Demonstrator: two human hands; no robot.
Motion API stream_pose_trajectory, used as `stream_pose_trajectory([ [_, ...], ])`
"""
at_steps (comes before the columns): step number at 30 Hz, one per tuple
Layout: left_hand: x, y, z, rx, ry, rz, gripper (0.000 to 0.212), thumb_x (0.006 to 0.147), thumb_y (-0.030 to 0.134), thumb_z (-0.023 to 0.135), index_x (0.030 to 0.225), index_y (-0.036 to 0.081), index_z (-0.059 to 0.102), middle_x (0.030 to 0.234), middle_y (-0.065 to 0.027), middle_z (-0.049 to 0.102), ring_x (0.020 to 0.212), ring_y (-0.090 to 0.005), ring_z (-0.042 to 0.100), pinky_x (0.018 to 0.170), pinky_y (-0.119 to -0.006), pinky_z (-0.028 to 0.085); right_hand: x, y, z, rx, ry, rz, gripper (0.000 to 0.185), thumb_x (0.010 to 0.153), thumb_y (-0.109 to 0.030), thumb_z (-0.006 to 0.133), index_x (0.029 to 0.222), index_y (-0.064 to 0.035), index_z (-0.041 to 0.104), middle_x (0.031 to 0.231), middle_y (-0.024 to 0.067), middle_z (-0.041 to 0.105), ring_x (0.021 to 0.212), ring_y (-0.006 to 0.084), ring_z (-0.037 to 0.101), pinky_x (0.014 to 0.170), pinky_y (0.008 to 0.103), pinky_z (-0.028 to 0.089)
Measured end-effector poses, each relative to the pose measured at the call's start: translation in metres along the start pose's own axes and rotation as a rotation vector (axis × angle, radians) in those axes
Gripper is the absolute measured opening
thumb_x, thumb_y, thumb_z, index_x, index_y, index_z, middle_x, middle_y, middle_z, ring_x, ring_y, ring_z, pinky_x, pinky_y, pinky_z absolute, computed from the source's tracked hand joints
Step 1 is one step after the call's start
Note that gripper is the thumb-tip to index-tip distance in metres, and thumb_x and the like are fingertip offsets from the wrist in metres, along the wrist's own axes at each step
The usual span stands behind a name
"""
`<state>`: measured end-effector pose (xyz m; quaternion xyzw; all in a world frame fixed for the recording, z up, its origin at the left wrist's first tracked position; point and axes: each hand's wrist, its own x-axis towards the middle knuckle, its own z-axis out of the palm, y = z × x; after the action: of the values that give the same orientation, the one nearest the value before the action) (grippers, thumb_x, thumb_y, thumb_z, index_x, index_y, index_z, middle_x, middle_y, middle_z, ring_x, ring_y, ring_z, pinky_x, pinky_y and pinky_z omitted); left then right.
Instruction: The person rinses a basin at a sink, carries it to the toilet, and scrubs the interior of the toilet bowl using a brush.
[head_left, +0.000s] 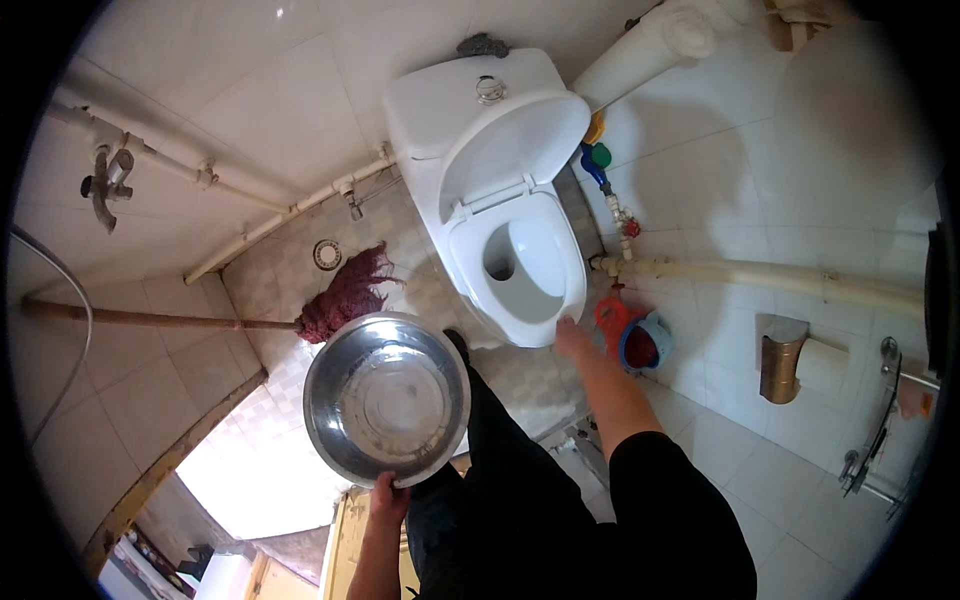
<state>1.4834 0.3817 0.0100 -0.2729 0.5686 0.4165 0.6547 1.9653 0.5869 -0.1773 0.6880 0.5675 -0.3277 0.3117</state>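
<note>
My left hand (388, 498) grips the near rim of a round stainless steel basin (390, 401), which is tilted so its inside shows; no contents can be made out in it. My right hand (573, 335) touches the front edge of the toilet seat (574, 289), its fingertips partly hidden. The seat lies down on the bowl, and the toilet lid (517, 150) stands raised against the tank (487, 88). Behind the basin, a dark red mop head (349, 292) rests on the tiled floor.
The mop's handle (165, 319) reaches left. A floor drain (327, 255) is beside the mop. Pipes (750, 271) run along the walls. Right of the toilet stand a blue pail (660, 337) and a red plastic item (611, 319). A paper holder (780, 367) hangs on the right wall.
</note>
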Motion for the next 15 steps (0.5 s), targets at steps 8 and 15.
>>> stream_pose_trajectory([
  [8, 0.009, -0.008, -0.026, -0.001, 0.050, -0.049, 0.036, 0.075, 0.005, 0.050, 0.110, 0.000, 0.047, 0.111, -0.0119, 0.054, 0.103, -0.0253, 0.053, 0.088, -0.037, 0.047, -0.129, -0.149, -0.073, 1.194, -0.610, -0.202, 0.081, 0.080, -0.066, 0.046, 0.134, -0.0092, 0.025, 0.135, 0.0133, 0.033, 0.101, 0.0272, 0.055, 0.081, 0.0419, 0.049],
  [15, 0.002, -0.016, -0.040, -0.100, 0.019, -0.019, 0.032, 0.073, 0.002, 0.048, 0.106, -0.002, 0.049, 0.109, -0.0138, 0.055, 0.105, -0.0251, 0.053, 0.087, -0.037, 0.049, -0.196, -0.229, -0.033, 1.446, -1.007, -0.194, 0.051, 0.083, -0.048, 0.054, 0.118, -0.0120, 0.046, 0.096, 0.0039, 0.058, 0.072, 0.0150, 0.059, 0.063, 0.0307, 0.050],
])
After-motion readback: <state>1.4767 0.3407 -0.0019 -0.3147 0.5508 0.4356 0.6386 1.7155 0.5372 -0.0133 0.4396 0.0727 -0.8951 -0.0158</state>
